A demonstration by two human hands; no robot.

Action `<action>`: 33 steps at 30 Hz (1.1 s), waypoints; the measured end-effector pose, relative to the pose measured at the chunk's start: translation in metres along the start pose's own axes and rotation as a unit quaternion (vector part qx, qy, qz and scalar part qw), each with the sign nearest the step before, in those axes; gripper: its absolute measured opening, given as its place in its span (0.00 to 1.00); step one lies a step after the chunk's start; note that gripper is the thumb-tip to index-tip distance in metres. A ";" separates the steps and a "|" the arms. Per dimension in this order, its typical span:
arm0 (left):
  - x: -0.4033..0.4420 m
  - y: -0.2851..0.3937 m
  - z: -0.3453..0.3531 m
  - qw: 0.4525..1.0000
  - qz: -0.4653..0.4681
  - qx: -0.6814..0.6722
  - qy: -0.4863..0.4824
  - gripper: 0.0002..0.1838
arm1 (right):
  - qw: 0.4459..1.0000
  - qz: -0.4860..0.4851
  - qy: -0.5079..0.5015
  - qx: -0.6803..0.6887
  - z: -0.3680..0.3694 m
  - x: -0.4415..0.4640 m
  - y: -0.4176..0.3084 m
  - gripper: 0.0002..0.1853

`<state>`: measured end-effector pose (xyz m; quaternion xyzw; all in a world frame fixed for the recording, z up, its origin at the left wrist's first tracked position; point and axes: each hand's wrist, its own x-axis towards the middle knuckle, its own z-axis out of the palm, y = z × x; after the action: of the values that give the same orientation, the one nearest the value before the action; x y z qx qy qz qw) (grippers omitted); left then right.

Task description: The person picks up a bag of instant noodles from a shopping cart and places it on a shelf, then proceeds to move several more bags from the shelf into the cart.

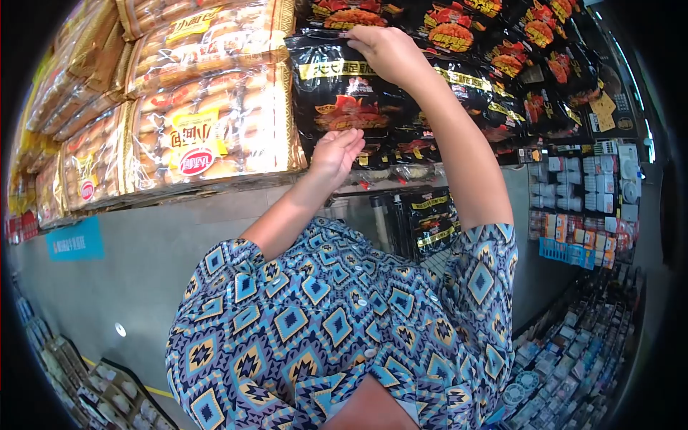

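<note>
My right hand (390, 56) pinches the top edge of a black snack bag (337, 79) with yellow lettering bands and a red-orange food picture. At the bag's lower edge is my left hand (335, 154), its fingers stretched out and close together, palm partly turned up. Whether those fingers touch the bag is hard to tell. The bag faces me among similar black bags (469, 86) on the display. Directly to its left lie clear, gold-edged packs of small bread rolls (208, 125).
More black bags (437, 218) stand below the display edge. A rack of white goods (580, 183) and a blue basket (566, 252) are at the right. Densely stocked shelves (573, 351) fill the lower right. A blue sign (75, 240) hangs under the bread packs, above grey floor (143, 287).
</note>
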<state>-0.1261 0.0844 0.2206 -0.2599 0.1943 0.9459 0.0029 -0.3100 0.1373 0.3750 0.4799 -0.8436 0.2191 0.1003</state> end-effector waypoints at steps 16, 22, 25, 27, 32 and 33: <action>-0.035 0.009 -0.014 0.984 0.044 0.150 -0.082 0.23 | 0.994 0.020 -0.101 -0.038 -0.025 -0.019 0.023 0.13; -0.028 0.010 -0.015 0.985 0.082 0.144 -0.042 0.25 | 0.989 0.052 -0.126 -0.063 -0.035 -0.018 0.017 0.12; -0.033 0.012 -0.011 0.983 0.072 0.163 -0.052 0.22 | 0.997 -0.034 -0.033 -0.054 -0.030 -0.025 0.016 0.12; -0.035 0.012 -0.010 0.977 0.041 0.191 -0.085 0.17 | 0.997 -0.043 0.019 -0.054 -0.034 -0.032 0.006 0.12; -0.044 -0.006 -0.014 0.938 -0.126 0.263 -0.186 0.15 | 0.986 -0.127 0.103 -0.036 -0.007 -0.052 -0.002 0.11; -0.048 -0.014 -0.021 0.910 -0.170 0.312 -0.213 0.15 | 0.993 -0.077 -0.052 -0.077 -0.008 -0.060 -0.019 0.12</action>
<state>-0.0725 0.0942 0.2222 -0.0675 0.4268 0.8553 0.2858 -0.2624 0.1786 0.3647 0.5451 -0.8225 0.1197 0.1097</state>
